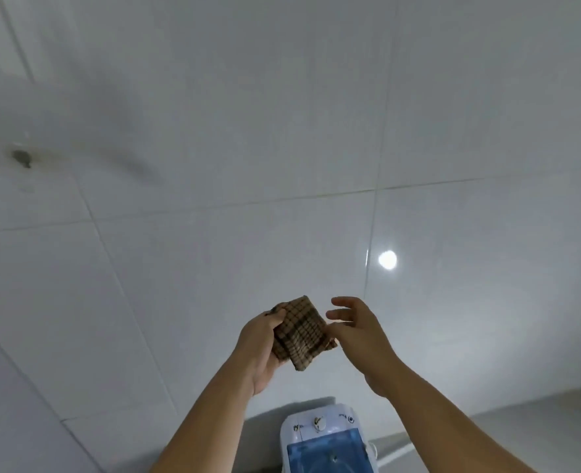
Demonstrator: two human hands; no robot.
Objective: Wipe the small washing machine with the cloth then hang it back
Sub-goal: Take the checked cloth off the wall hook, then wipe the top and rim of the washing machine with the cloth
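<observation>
Above the washing machine (330, 442) | left hand (261, 346) fingers grip folded cloth (301, 332) | right hand (357, 331) fingers spread, touching cloth edge

A wall of large glossy white tiles (282, 114) with thin grey grout lines fills the scene. A small dark hook (22, 158) sticks out at upper left. A round bright light reflection (387, 259) shines on one tile at right.

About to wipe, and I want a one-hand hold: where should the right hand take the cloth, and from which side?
Take the cloth by its free right edge, coming in from the right. It is folded into a thick pad; the left hand already covers its left side, while the open right hand sits just beside the exposed lower right corner.
</observation>
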